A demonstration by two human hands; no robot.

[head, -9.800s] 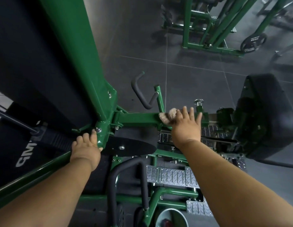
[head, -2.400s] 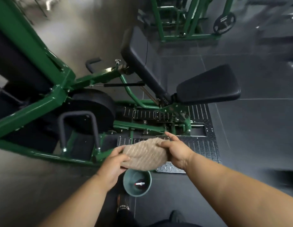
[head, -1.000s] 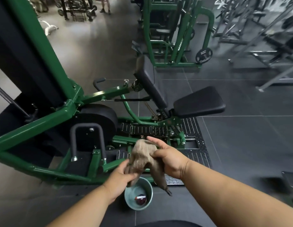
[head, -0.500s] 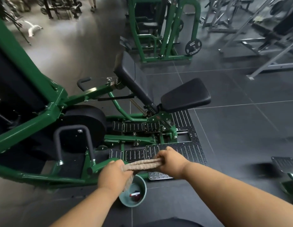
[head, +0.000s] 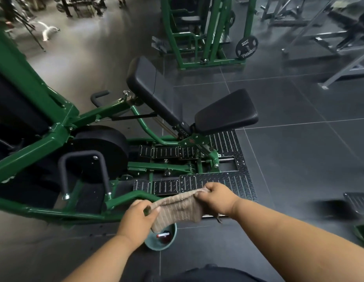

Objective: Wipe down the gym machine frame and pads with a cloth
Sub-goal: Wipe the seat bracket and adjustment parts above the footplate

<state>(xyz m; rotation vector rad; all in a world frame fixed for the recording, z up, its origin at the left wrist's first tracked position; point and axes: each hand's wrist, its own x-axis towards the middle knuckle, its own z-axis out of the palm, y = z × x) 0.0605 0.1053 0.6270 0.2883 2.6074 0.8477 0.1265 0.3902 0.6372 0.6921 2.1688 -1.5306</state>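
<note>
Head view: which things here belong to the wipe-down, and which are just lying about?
Job:
cloth, held by left hand and right hand
green frame
back pad
seat pad

Lying about:
bucket
weight plate

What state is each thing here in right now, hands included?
Left hand: gripping the cloth's left end.
Right hand: gripping the cloth's right end.
Cloth: held between both hands, off the machine, above the bucket.
Bucket: on the floor, open-topped.
Seat pad: untouched.
Back pad: tilted, untouched.
</note>
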